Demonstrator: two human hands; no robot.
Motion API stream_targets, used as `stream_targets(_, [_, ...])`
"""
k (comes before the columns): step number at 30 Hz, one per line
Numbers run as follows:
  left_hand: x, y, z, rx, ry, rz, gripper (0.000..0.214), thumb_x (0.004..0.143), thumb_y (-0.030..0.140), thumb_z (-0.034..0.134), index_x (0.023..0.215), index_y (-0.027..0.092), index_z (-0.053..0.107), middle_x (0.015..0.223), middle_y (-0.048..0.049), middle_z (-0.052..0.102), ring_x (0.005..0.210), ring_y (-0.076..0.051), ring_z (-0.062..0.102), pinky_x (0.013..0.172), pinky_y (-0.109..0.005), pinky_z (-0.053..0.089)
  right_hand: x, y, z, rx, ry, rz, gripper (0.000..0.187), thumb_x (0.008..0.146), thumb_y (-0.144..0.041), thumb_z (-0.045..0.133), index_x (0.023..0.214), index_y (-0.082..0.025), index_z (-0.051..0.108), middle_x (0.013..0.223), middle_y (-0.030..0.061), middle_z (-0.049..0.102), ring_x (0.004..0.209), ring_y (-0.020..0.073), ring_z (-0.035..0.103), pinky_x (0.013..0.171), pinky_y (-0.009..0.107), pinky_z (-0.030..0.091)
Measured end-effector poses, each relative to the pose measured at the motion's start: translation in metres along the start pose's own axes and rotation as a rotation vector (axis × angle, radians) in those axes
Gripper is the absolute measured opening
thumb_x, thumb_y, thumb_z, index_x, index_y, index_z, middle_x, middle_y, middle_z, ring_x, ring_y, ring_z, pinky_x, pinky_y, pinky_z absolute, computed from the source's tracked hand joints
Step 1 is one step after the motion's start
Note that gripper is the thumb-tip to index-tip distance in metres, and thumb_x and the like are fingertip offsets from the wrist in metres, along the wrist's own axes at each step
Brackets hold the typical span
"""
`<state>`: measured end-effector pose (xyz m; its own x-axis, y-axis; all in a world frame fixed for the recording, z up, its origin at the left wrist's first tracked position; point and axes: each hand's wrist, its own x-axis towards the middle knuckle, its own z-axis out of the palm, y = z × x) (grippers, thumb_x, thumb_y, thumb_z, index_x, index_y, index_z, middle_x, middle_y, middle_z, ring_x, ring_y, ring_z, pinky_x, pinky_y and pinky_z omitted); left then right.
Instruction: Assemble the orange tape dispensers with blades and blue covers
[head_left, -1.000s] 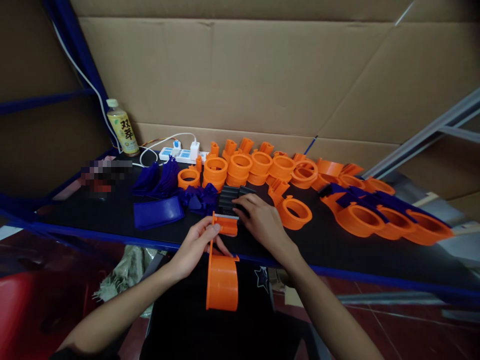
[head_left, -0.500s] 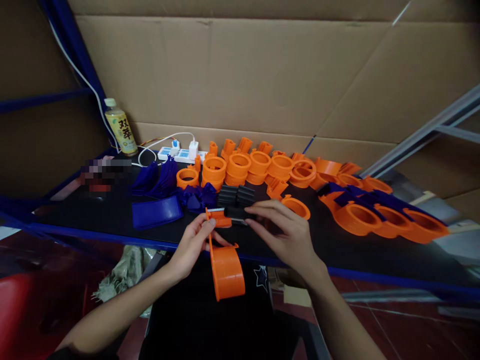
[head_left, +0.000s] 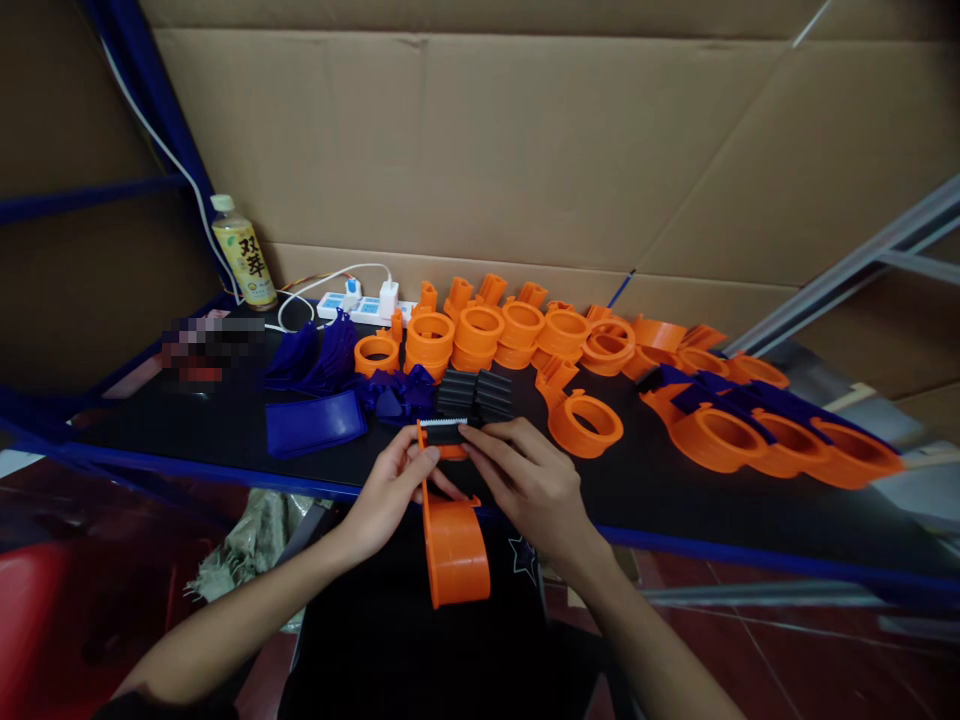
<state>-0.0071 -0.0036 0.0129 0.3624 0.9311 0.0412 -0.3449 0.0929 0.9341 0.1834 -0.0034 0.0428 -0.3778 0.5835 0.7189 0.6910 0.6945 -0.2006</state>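
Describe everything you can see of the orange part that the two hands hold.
The orange tape dispenser body looks like smooth moulded plastic. Its wide, curved drum end hangs below the table's blue front edge, and its narrow neck rises to a toothed cutter strip at the top. The left hand grips the neck from the left. The right hand pinches a small black piece against the top.

Both hands (head_left: 465, 480) hold an orange dispenser (head_left: 452, 540).

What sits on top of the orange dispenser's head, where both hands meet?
A black toothed insert lies on the orange dispenser, its pale serrated edge showing. The right hand presses it; the left hand grips the neck. Fingers cover how it seats.
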Motion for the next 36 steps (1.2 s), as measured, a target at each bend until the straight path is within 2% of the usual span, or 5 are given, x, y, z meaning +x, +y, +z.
stream_targets(7, [-0.001, 0.000, 0.001, 0.025, -0.017, 0.018, 0.035, 0.093, 0.046, 0.060, 0.113, 0.018, 0.053, 0.094, -0.0089, 0.076, 0.067, -0.020, 0.074, 0.059, -0.025, 0.049, -0.004, -0.008, 0.003, 0.041, 0.023, 0.136, 0.022, 0.093, -0.017, 0.063, 0.113, -0.019, 0.071, 0.097, 0.0070, 0.071, 0.089, 0.0166, 0.068, 0.078, 0.030, 0.058])
stream_targets(16, [-0.001, -0.001, 0.001, 0.041, -0.014, 0.028, 0.033, 0.093, 0.044, 0.061, 0.113, 0.019, 0.053, 0.077, -0.0028, 0.071, 0.069, -0.022, 0.074, 0.067, -0.029, 0.054, -0.004, -0.014, 0.004, 0.067, 0.057, 0.178, 0.020, 0.092, -0.015, 0.064, 0.110, -0.019, 0.072, 0.097, 0.0070, 0.073, 0.089, 0.0184, 0.068, 0.081, 0.033, 0.057])
stream_targets(20, [-0.002, -0.001, 0.002, 0.041, -0.006, 0.039, 0.030, 0.093, 0.043, 0.061, 0.110, 0.019, 0.054, 0.082, -0.0035, 0.071, 0.069, -0.021, 0.074, 0.069, -0.029, 0.054, -0.002, -0.014, 0.002, 0.145, 0.063, 0.249, 0.017, 0.091, -0.017, 0.066, 0.106, -0.020, 0.072, 0.098, 0.0058, 0.073, 0.087, 0.0165, 0.069, 0.080, 0.031, 0.057])
stream_targets(29, [-0.002, -0.003, 0.000, 0.043, -0.012, 0.023, 0.033, 0.092, 0.043, 0.062, 0.112, 0.018, 0.054, 0.077, -0.0035, 0.071, 0.069, -0.021, 0.073, 0.065, -0.027, 0.053, -0.004, -0.016, 0.005, 0.135, 0.067, 0.187, 0.018, 0.091, -0.016, 0.065, 0.106, -0.021, 0.073, 0.095, 0.0060, 0.073, 0.088, 0.0179, 0.068, 0.080, 0.033, 0.058])
stream_targets(36, [-0.001, 0.004, -0.002, -0.258, -0.005, -0.096, 0.040, 0.090, 0.043, 0.056, 0.119, 0.016, 0.056, 0.074, -0.0072, 0.074, 0.064, -0.023, 0.071, 0.061, -0.030, 0.054, 0.007, -0.015, -0.002, 0.226, 0.027, 0.180, 0.028, 0.095, -0.016, 0.057, 0.118, -0.024, 0.070, 0.109, 0.0069, 0.073, 0.099, 0.0194, 0.070, 0.089, 0.036, 0.058])
